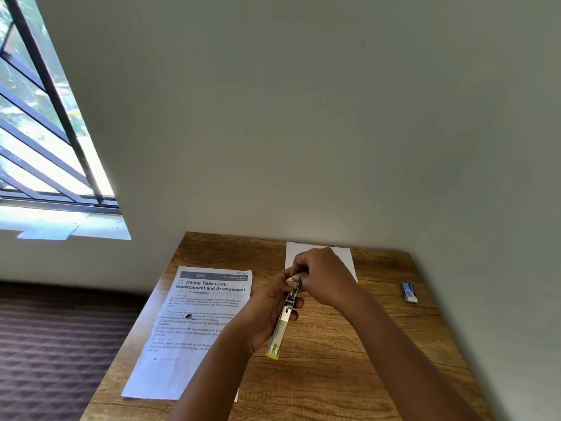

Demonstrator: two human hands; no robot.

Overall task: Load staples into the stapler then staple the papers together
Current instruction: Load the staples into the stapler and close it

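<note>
My left hand grips a silver metal stapler with a yellow rear end, held lengthwise above the wooden table. At the stapler's far end, my right hand has its fingertips pinched together; whether it holds staples is hidden by the fingers. A printed sheet headed "Dining Table Cloth Replacement and Arrangement" lies flat on the table to the left. A blank white sheet lies farther back, partly behind my right hand. A small blue and white staple box rests at the right.
The table stands in a corner against a pale wall, with its left edge over dark patterned flooring. A barred window is at the upper left.
</note>
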